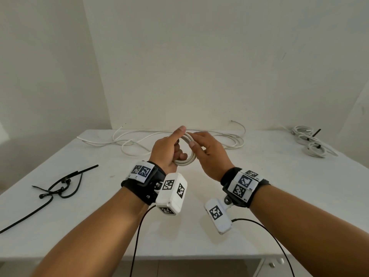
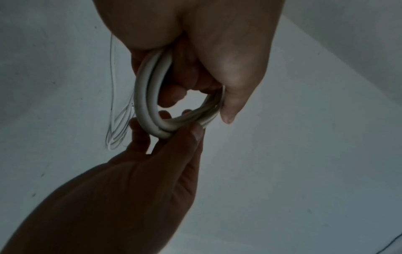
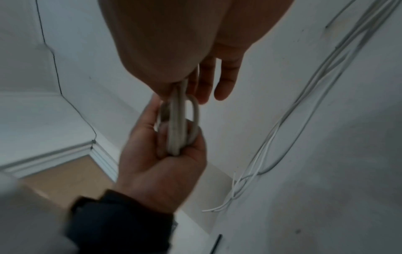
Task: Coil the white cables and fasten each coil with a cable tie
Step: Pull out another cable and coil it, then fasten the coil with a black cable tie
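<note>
A small coil of white cable (image 1: 189, 158) hangs above the middle of the white table (image 1: 259, 206), held between both hands. My left hand (image 1: 177, 149) grips its near side with fingers curled through the loops and the thumb pointing up. In the right wrist view the same coil (image 3: 176, 132) lies in the left hand's palm (image 3: 161, 171). My right hand (image 1: 196, 142) pinches the coil's far side; in the left wrist view its thumb (image 2: 193, 135) presses on the coil (image 2: 144, 103). Black cable ties (image 1: 60, 186) lie at the left of the table.
Loose white cables (image 1: 131, 141) sprawl along the back of the table by the wall. Tied white coils (image 1: 311, 143) sit at the back right corner. Thin black leads (image 1: 139, 232) hang from the wrist cameras over the table's front edge.
</note>
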### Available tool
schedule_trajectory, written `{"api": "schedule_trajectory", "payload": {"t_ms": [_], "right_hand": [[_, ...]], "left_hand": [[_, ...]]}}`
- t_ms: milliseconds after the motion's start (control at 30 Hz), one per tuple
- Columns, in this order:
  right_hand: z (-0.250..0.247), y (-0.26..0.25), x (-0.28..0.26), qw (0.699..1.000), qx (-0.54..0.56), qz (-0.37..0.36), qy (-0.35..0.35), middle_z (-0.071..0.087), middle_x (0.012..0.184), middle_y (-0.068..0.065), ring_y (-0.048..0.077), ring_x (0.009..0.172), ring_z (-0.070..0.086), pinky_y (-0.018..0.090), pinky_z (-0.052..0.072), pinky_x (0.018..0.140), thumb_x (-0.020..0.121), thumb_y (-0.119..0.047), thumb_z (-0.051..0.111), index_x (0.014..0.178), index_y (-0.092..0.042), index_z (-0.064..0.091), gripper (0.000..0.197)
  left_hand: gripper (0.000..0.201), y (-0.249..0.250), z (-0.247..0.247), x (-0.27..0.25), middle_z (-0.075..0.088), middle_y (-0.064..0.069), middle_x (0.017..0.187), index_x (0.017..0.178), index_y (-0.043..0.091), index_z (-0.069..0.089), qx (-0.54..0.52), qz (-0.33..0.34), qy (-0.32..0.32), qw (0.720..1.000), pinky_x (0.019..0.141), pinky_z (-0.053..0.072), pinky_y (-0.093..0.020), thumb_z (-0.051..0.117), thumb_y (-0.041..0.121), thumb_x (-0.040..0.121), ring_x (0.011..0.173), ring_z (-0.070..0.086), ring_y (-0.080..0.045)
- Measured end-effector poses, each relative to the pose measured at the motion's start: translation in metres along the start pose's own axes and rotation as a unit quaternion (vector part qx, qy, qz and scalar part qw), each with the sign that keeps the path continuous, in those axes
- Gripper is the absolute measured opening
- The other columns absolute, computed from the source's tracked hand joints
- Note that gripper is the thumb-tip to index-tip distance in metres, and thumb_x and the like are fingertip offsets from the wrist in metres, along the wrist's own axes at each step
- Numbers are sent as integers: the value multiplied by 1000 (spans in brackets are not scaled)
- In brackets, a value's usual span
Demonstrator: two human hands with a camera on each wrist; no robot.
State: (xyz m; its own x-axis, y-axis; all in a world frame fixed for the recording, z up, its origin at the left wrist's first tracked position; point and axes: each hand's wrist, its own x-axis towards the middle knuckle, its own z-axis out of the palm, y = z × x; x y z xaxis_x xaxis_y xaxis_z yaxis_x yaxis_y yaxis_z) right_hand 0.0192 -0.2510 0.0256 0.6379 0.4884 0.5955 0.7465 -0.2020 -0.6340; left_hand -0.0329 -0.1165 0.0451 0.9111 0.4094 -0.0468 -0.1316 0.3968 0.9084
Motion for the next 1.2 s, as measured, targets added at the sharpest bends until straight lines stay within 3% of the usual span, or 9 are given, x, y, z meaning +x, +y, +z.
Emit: {"api": "schedule_trajectory", "payload": {"t_ms": [100, 300, 400, 533, 667, 833, 933, 1033, 1200], "right_hand": [[-3, -3, -1, 999, 33, 24, 16, 72, 90, -13, 0, 85, 66, 11, 50, 74, 99, -19, 57, 121, -26, 70, 26], [5, -4, -1, 996, 49, 59, 37, 74, 85, -11, 3, 79, 69, 13, 51, 71, 92, -19, 65, 115, -26, 72, 26], [2, -1, 2, 997, 11, 68, 28, 73, 79, -7, 4, 71, 68, 15, 52, 64, 93, -15, 60, 104, -23, 74, 20], [-2, 2, 5, 996, -46, 58, -60, 71, 79, -7, 2, 65, 66, 13, 50, 59, 93, -8, 53, 101, -20, 74, 25], [9, -6, 11, 983, -97, 16, -157, 69, 73, -8, 4, 62, 65, 19, 50, 59, 90, -8, 53, 93, -18, 72, 22], [22, -21, 36, 980, -106, -2, -168, 66, 66, -13, -1, 59, 61, 12, 43, 59, 90, -10, 55, 83, -17, 69, 17], [34, -30, 50, 979, -97, 0, -181, 68, 66, -12, 3, 61, 64, 17, 49, 61, 90, -15, 60, 82, -18, 73, 16], [52, -40, 59, 977, -74, -4, -201, 70, 65, -12, 2, 59, 63, 15, 49, 58, 90, -15, 63, 85, -18, 76, 14], [101, -60, 74, 978, -27, -15, -206, 72, 72, -11, 0, 63, 68, 12, 51, 61, 90, -13, 64, 95, -15, 74, 12]], "left_hand": [[42, -2, 1, 0, 18, 3, 50, 63, 15, 43, 4, 4, 2, 1000, 42, 30, -23, 72, 30, 88, 43, 21, -16], [40, -13, 7, 0, 26, 2, 48, 66, 13, 44, -5, 23, 19, 1000, 43, 36, -25, 70, 33, 89, 39, 33, -16], [36, -13, 2, 4, 27, 0, 49, 72, 12, 46, 0, -11, -32, 999, 51, 43, -30, 62, 34, 95, 36, 37, -16], [51, 9, -27, 19, 47, -2, 47, 63, 11, 56, 138, -150, -128, 971, 70, 47, -33, 48, 50, 96, 48, 55, -21], [56, 11, -46, 20, 52, -9, 60, 79, 2, 64, 267, -104, -168, 943, 65, 48, -35, 47, 52, 98, 45, 47, -18], [57, 14, -54, 14, 61, -6, 69, 82, 1, 68, 362, 37, -61, 930, 63, 49, -33, 47, 51, 100, 43, 43, -11], [53, 23, -70, 12, 45, 1, 55, 71, 9, 56, 338, 33, -37, 940, 56, 44, -30, 45, 52, 100, 41, 40, -11], [53, 34, -92, 9, 41, 1, 57, 75, 9, 53, 277, -4, -50, 960, 41, 33, -19, 42, 54, 100, 39, 31, -11], [44, 52, -137, 5, 39, 1, 57, 71, 11, 54, 239, 8, -2, 971, 41, 29, -22, 46, 41, 102, 44, 27, -12]]}}
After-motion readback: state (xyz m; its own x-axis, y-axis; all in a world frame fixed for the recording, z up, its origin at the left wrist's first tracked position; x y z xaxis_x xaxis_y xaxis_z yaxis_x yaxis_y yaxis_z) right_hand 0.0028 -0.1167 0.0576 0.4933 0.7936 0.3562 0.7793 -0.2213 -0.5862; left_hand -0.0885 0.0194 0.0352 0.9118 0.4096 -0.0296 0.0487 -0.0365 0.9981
